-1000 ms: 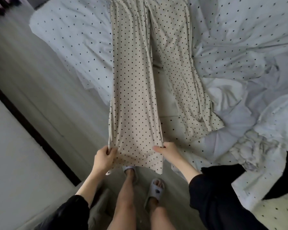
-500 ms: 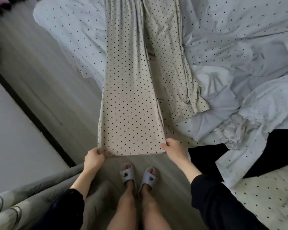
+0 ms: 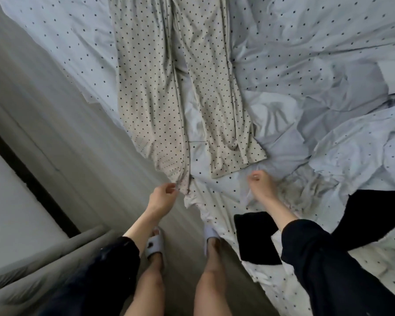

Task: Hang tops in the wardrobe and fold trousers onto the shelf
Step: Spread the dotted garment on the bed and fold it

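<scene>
**Trouser leg let go on the bed**

The trousers' [image 3: 169,87] waist is cut off at the top edge. Thin, cream, black-dotted cloth lies creased on the rumpled dotted sheet [image 3: 306,65], both legs apart. The left hand [image 3: 161,199] pinches the near hem, though blur hides the fingertips. The right hand [image 3: 261,185], which gripped that hem half a second ago, now hovers loosely curled and holds nothing.

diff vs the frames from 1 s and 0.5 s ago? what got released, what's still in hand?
Both hands let go of the hem they had stretched taut. The polka-dot trousers now lie slack on the bed sheet, the near leg's hem drooping over the edge. The left hand stays beside that hem; whether it still touches is unclear. The right hand moved right, empty. The black garment stayed put.
</scene>
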